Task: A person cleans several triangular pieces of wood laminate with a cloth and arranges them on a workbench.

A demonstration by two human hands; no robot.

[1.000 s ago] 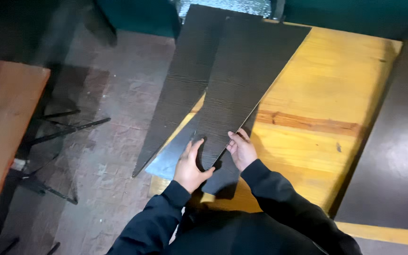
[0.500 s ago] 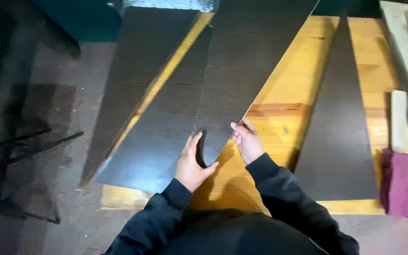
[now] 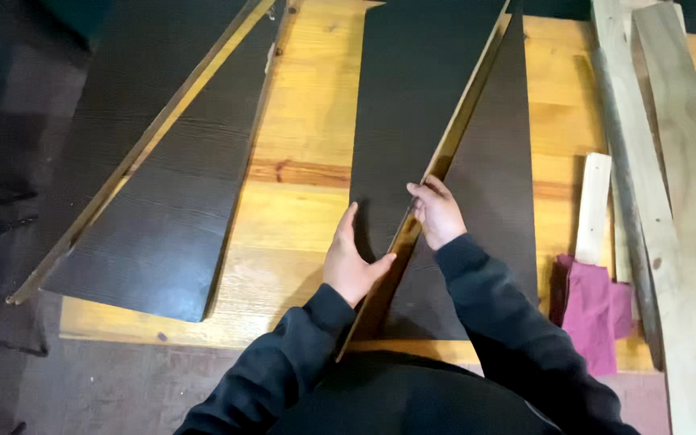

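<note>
I hold a long dark wood-grain panel (image 3: 416, 105), tapered to a point near my body, over a yellow wooden table (image 3: 304, 137). My left hand (image 3: 352, 262) presses flat on the panel's near left part, thumb at its pale cut edge. My right hand (image 3: 437, 211) grips that same pale edge from the right, fingers curled over it. Under and beside it lies a second dark triangular panel (image 3: 497, 201), flat on the table. Both arms wear dark sleeves.
Two more dark panels (image 3: 163, 185) lie at the table's left, overhanging its edge above a grey floor (image 3: 10, 169). Pale timber battens (image 3: 670, 161) are stacked along the right side. A magenta cloth (image 3: 594, 310) sits near the right front corner.
The panel in my hands has swung and slid right, away from the left panels, and now lies along the right triangular panel. My view has also shifted rightwards.
</note>
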